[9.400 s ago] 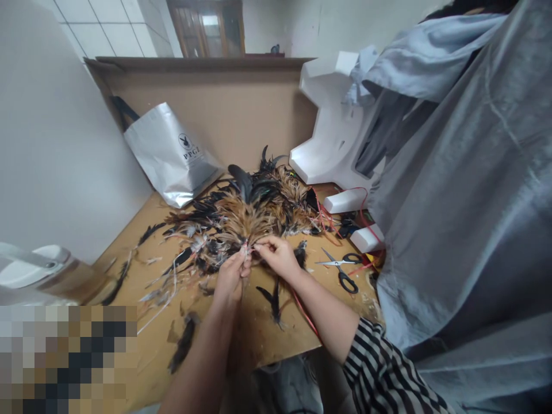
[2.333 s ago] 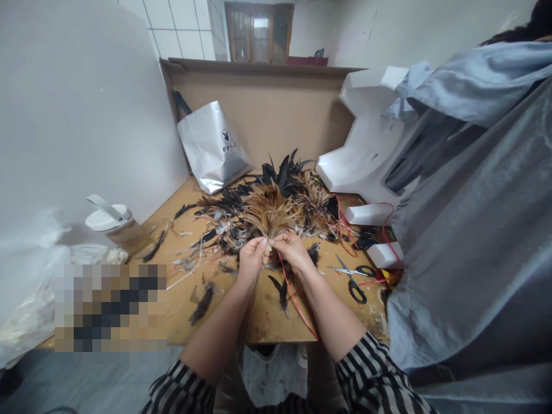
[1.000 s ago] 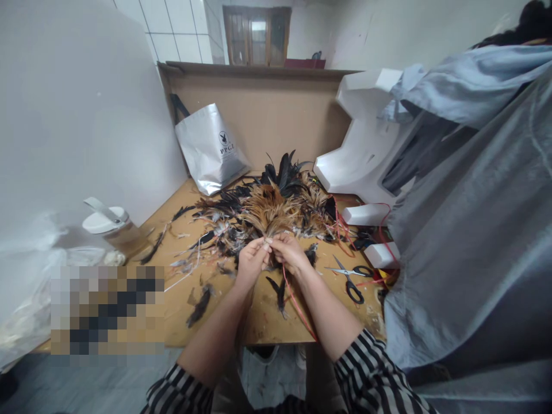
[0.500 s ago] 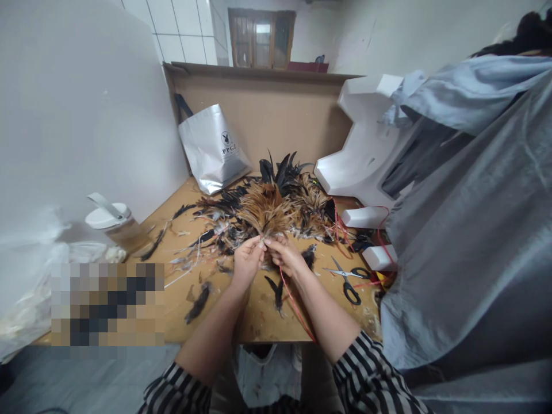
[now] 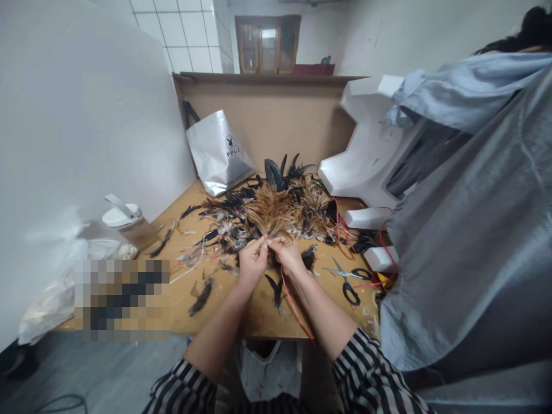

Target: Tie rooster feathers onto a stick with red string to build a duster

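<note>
A fan-shaped bunch of brown feathers spreads away from my fingertips, its narrow base between my two hands. My left hand is closed in a pinch at that base, where a speck of red shows. Close beside it, my right hand pinches too, fingers curled inward. From under the right hand a red string runs down to the table's front edge. Exactly which fingers grip string and which grip quills is too small to see. Loose dark feathers lie just below my hands.
Piles of black and tan feathers lie behind the bunch. Black-handled scissors rest open at right, near white foam pieces. A silver bag stands at the back left, a lidded container at left. Grey cloth hangs at right.
The view has shifted slightly, so the scene sits a little to the right and lower on the left side. Both hands stay pinched at the bunch's base, with red now visible there.
</note>
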Demonstrator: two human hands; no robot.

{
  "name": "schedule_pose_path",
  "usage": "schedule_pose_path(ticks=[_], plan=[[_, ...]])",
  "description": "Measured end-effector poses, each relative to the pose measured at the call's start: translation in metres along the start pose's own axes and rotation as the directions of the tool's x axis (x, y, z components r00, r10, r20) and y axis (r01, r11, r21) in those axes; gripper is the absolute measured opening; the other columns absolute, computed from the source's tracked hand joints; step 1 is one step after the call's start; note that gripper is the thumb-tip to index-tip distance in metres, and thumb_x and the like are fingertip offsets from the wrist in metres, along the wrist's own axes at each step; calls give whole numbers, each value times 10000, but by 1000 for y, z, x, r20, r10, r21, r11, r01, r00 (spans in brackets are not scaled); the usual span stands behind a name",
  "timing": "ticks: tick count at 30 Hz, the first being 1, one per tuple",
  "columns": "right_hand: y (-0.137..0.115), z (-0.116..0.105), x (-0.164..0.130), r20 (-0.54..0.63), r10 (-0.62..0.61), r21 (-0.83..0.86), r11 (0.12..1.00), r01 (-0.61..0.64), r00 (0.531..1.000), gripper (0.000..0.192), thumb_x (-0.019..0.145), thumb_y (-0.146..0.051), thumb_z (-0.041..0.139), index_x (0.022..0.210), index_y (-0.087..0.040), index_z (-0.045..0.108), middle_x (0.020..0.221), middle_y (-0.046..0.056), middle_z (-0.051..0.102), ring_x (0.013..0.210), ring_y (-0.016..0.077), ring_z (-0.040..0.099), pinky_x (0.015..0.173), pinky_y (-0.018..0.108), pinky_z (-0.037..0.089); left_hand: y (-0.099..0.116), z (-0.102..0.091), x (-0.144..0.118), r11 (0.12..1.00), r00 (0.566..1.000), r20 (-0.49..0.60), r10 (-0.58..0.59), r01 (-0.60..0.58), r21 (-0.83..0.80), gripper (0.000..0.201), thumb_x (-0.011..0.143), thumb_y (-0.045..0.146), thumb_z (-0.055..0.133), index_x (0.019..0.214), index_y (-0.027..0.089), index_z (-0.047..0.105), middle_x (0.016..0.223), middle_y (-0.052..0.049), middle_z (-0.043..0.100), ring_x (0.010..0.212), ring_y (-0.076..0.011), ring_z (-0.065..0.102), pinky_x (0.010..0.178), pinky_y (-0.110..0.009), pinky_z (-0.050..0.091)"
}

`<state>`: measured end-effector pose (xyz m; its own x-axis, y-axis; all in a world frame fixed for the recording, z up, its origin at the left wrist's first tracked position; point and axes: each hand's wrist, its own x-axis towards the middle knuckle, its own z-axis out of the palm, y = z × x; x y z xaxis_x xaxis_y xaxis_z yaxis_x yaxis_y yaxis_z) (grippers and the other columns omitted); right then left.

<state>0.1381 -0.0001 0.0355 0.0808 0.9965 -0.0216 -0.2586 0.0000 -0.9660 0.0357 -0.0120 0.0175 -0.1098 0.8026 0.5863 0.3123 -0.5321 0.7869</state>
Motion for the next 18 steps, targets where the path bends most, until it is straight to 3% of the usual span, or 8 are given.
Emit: schedule_pose_path(ticks=[5, 9, 12, 18], plan=[[3, 0, 1, 49, 128, 100, 986, -132, 991, 277, 537, -379, 690, 573, -158, 527, 375, -85, 390, 295, 27, 241, 312, 193, 127, 2, -1, -1, 941, 988, 40, 149, -154, 301, 303, 824, 209, 443, 1050, 138, 631, 868, -117, 628, 790, -182, 575, 747, -302, 455], [-1, -2, -1, 123, 134, 111, 983, -148, 983, 322, 548, -395, 696, 518, -154, 484, 393, -78, 390, 292, 15, 232, 308, 191, 104, 4, -3, -2, 856, 981, 104, 166, -196, 479, 326, 841, 208, 405, 1094, 141, 600, 831, -115, 589, 780, -191, 553, 736, -305, 441], [-4, -4, -3, 157, 129, 119, 982, -148, 979, 365, 563, -422, 692, 492, -158, 450, 393, -77, 384, 289, 11, 231, 306, 190, 98, 9, -3, -6, 804, 980, 127, 152, -197, 561, 336, 848, 215, 392, 1120, 155, 579, 824, -107, 563, 765, -187, 542, 722, -296, 433], [-5, -8, -1, 116, 117, 103, 986, -129, 986, 355, 554, -399, 699, 486, -165, 441, 369, -85, 358, 289, 17, 239, 302, 192, 116, 23, 0, -15, 743, 973, 167, 161, -231, 628, 361, 857, 218, 370, 1169, 152, 540, 852, -107, 553, 780, -186, 537, 702, -280, 430]])
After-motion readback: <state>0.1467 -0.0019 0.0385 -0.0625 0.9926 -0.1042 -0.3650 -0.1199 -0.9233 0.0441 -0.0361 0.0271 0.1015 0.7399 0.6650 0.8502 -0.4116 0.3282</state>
